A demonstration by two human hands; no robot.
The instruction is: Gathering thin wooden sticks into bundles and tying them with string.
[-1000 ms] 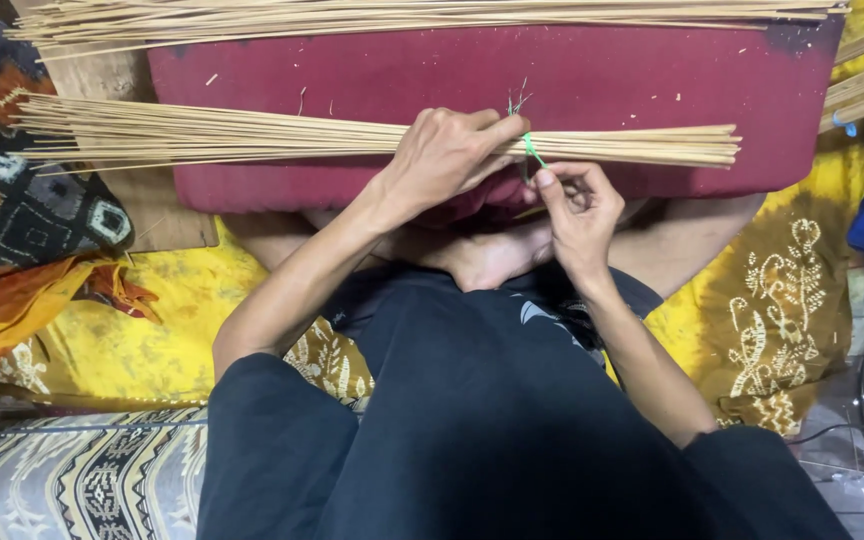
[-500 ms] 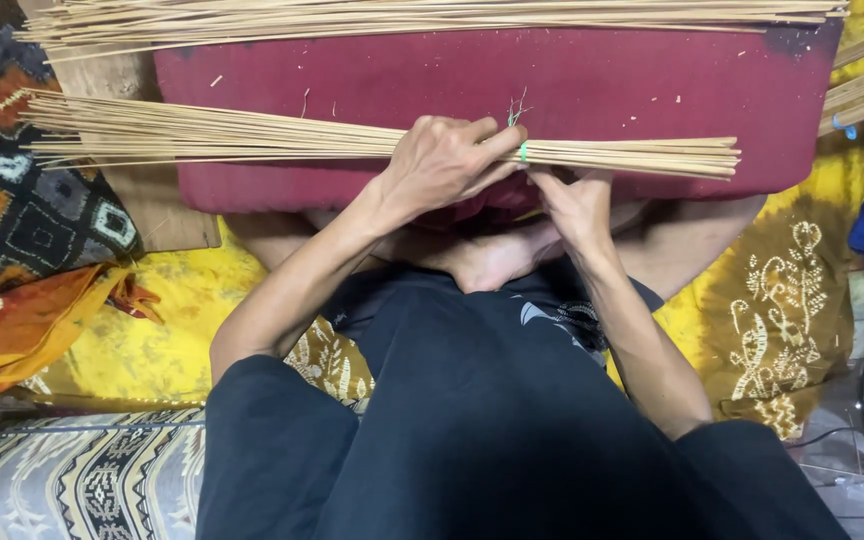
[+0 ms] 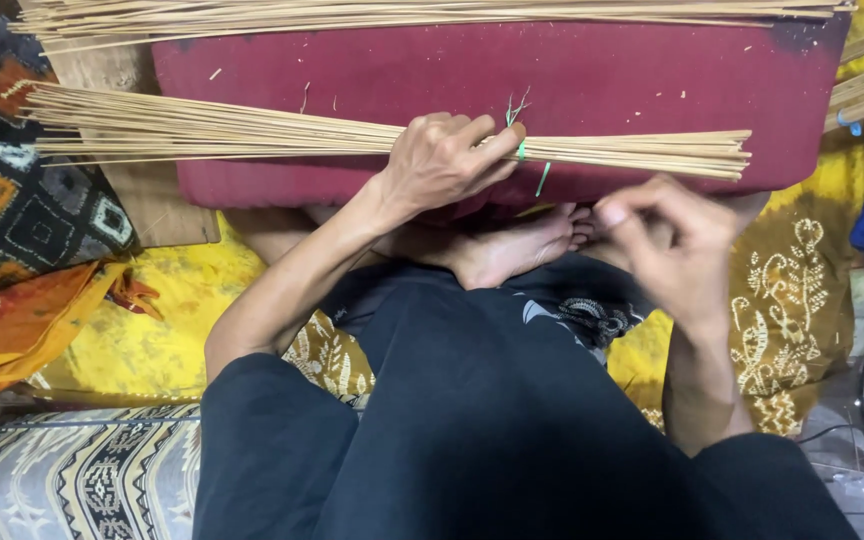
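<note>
Head view, looking straight down: the left hand [image 3: 447, 160] is clamped over a bundle of thin bamboo sticks [image 3: 252, 135] that lies across the near edge of a dark red cushion [image 3: 602, 75], its left end jutting well past the cushion's left edge and its right end stopping short of the right edge. Thumb and forefinger pinch the bundle at a green tie [image 3: 522, 150], whose loose ends stick up and hang down there. The right hand [image 3: 667, 240] is off the bundle, just below the cushion's near edge, fingers curled with the tips brought together; whether it pinches anything I cannot tell.

The sticks look light, dry and stiff along their length, yet each one is slender enough to snap or splinter if bent. Loose, they would likely slide against one another and fan out, as the left end already does, so the sound place to grip seems to be at the tie, where they are packed tight.

A second heap of sticks [image 3: 432, 12] lies along the cushion's far edge. Below are a bare foot [image 3: 512, 250], dark trousers [image 3: 492, 420] and a yellow patterned cloth [image 3: 142, 330]
</note>
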